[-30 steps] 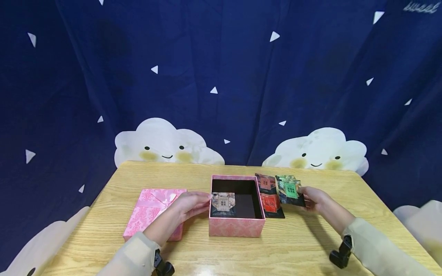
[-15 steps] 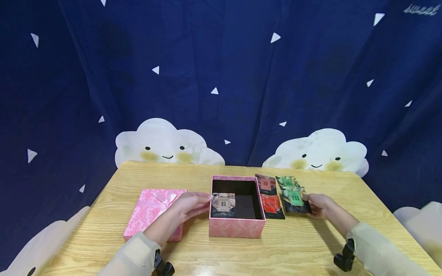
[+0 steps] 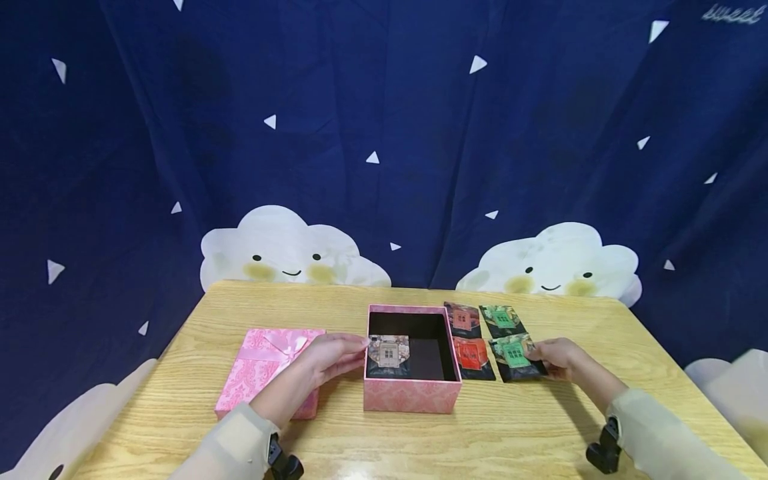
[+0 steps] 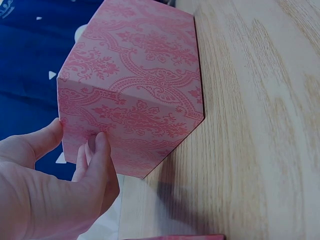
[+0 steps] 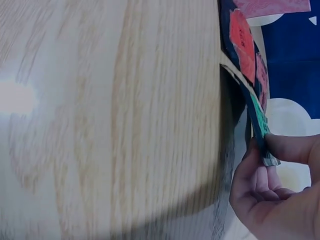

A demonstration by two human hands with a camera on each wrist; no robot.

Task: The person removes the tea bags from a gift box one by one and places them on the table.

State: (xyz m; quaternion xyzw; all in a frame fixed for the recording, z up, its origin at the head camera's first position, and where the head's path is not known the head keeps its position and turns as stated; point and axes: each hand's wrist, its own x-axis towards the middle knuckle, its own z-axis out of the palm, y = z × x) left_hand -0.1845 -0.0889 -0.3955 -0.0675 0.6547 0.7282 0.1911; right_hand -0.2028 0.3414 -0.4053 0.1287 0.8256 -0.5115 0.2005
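An open pink patterned box (image 3: 411, 395) stands on the table with one dark floral sachet (image 3: 389, 357) inside, at its left. My left hand (image 3: 333, 353) touches the box's left wall and rim with extended fingers, as the left wrist view also shows. To the right of the box, my right hand (image 3: 555, 355) pinches the right edge of a black sachet with a green label (image 3: 515, 355) between thumb and fingers. That sachet is low over the table, one end tilted up in the right wrist view. Behind it lies another green-labelled sachet (image 3: 503, 320).
Two sachets with reddish labels lie beside the box's right wall: a brighter red sachet (image 3: 472, 359) in front and a darker red sachet (image 3: 463, 319) behind. A pink lid with a bow (image 3: 258, 367) rests left of the box, partly under the left forearm. Behind the table (image 3: 414, 443) hangs a blue curtain (image 3: 384, 133).
My right hand has moved the green-labelled sachet toward me and slightly right, down toward the table, uncovering the other green one behind. The left hand and the box have stayed put.
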